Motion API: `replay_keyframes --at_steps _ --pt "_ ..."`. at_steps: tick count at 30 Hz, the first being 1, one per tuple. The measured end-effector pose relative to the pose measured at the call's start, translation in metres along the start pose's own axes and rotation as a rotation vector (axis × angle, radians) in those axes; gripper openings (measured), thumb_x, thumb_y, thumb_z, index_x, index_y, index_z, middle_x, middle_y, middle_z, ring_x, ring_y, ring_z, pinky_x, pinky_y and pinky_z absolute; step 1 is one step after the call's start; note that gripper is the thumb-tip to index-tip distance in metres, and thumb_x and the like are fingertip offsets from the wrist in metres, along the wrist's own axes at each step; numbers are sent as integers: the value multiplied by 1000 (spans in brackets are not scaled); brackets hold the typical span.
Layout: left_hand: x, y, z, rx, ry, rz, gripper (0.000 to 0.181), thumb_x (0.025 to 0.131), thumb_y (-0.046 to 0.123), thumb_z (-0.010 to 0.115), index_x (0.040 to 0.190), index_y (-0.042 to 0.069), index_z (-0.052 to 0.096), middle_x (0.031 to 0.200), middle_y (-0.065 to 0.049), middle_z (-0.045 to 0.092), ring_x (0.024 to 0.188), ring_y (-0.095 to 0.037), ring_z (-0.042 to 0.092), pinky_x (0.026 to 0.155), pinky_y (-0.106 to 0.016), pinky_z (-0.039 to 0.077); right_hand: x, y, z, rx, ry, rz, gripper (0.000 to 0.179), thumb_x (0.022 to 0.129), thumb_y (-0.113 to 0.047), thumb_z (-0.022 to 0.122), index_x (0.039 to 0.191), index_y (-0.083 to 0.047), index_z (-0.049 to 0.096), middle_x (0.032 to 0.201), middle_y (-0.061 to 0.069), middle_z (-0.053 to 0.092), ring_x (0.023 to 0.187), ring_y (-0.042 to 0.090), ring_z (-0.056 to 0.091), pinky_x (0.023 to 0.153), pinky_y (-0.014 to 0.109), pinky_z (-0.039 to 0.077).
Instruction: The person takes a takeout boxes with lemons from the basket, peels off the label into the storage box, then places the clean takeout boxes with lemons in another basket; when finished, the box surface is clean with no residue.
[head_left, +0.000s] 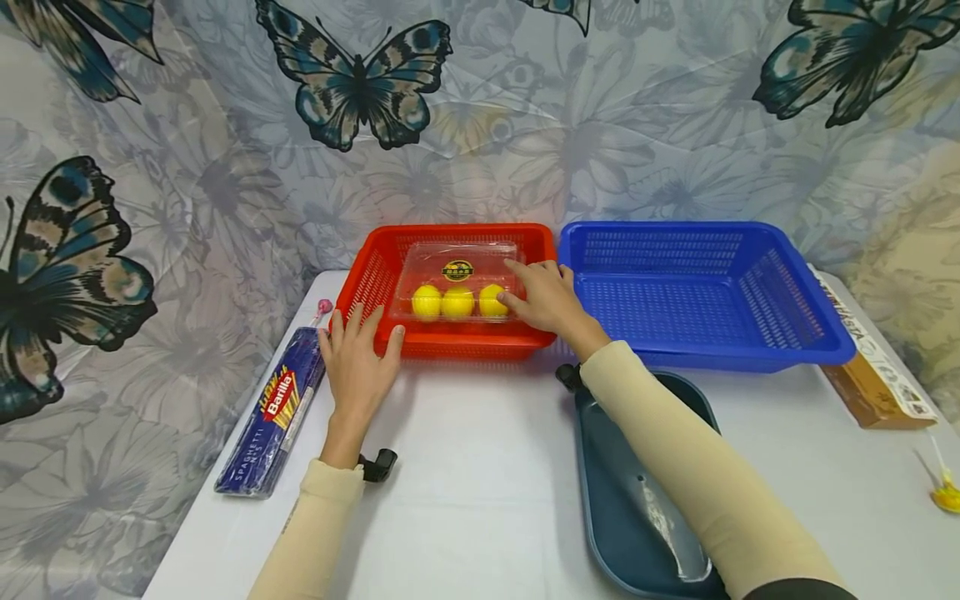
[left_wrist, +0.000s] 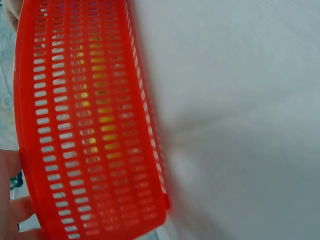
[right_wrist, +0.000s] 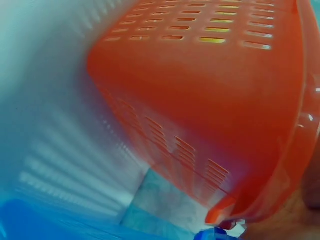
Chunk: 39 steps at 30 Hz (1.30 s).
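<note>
A clear plastic box (head_left: 465,282) with a black and gold label lies inside the red basket (head_left: 450,343). Round yellow fruits or balls (head_left: 457,303) show along its front side. My right hand (head_left: 551,300) reaches over the basket's right rim, thumb and forefinger spread at the box's right end; whether they touch it I cannot tell. At the front left corner of the basket is my left hand (head_left: 358,367), fingers extended and spread by the rim, holding nothing. In the left wrist view, some fingers (left_wrist: 22,207) appear beside the red rim.
A blue basket (head_left: 697,354) stands to the right. In front of it, a dark tray (head_left: 611,500) holds a transparent plastic item, partly under my right arm. Barilla spaghetti (head_left: 273,408) and a pink lollipop (head_left: 324,307) lie left; a brown box (head_left: 877,392) and yellow lollipop (head_left: 947,498) lie right.
</note>
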<state>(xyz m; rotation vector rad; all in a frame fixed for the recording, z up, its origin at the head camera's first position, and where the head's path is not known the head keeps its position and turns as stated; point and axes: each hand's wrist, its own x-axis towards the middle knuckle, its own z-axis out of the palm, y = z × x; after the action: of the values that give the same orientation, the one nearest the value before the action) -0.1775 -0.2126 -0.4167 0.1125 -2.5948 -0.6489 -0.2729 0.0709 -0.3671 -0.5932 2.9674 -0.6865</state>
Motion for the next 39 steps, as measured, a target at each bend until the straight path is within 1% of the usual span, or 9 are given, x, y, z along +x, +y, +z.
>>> replay_keyframes --at_steps 5,9,13,17,23,26,30,34,39 --pt "2 -9 -1 -20 26 -34 59 98 46 57 145 10 57 158 -20 45 156 -46 20 124 -69 4 5 1 2 -5 -15 32 69 98 -40 64 158 -17 38 148 18 55 140 39 38 122 68 9" --pt "4 -18 -3 -51 55 -54 60 98 44 58 145 7 56 158 -20 44 153 -48 25 123 -70 8 8 -1 1 2 -18 49 68 98 -39 65 158 -18 40 147 17 56 138 38 38 122 67 10" --pt "5 -25 -5 -79 68 -74 60 98 43 60 145 7 55 160 -16 44 151 -47 30 122 -69 12 10 -2 0 22 -18 54 66 97 -37 66 156 -20 42 147 15 56 138 37 39 122 66 10" --pt "6 -33 -5 -107 82 -88 58 97 43 61 143 8 58 159 -13 45 150 -45 33 121 -71 14 12 -3 -1 51 -22 61 66 97 -35 68 156 -20 43 148 14 57 137 37 40 122 66 9" --pt "7 -44 -1 -150 123 -102 56 96 43 63 140 9 62 159 -8 47 148 -43 38 119 -69 21 15 -4 -2 84 -32 66 64 96 -34 69 154 -19 46 147 13 59 132 37 43 120 65 9" --pt "8 -48 -1 -175 146 -100 57 94 43 65 140 9 62 157 -7 49 145 -44 41 118 -67 25 17 -4 -1 103 -35 77 64 96 -35 70 153 -18 47 144 14 61 131 36 43 120 63 8" --pt "9 -51 -1 -190 170 -92 59 92 43 68 141 10 62 155 -6 53 143 -42 45 116 -66 28 19 -3 -1 120 -42 99 65 95 -36 70 152 -15 48 143 15 61 134 35 41 121 62 6" --pt "9 -52 -1 -192 181 -81 58 92 43 69 140 11 62 153 -6 54 142 -40 47 115 -64 30 20 -4 -1 119 -51 108 64 95 -37 70 151 -13 50 144 14 61 136 35 40 122 61 4" --pt "9 -53 0 -194 187 -80 58 91 43 70 139 11 63 152 -5 55 140 -39 49 113 -63 32 21 -5 -1 120 -71 98 63 95 -37 70 150 -14 51 145 13 60 138 35 39 122 63 0"
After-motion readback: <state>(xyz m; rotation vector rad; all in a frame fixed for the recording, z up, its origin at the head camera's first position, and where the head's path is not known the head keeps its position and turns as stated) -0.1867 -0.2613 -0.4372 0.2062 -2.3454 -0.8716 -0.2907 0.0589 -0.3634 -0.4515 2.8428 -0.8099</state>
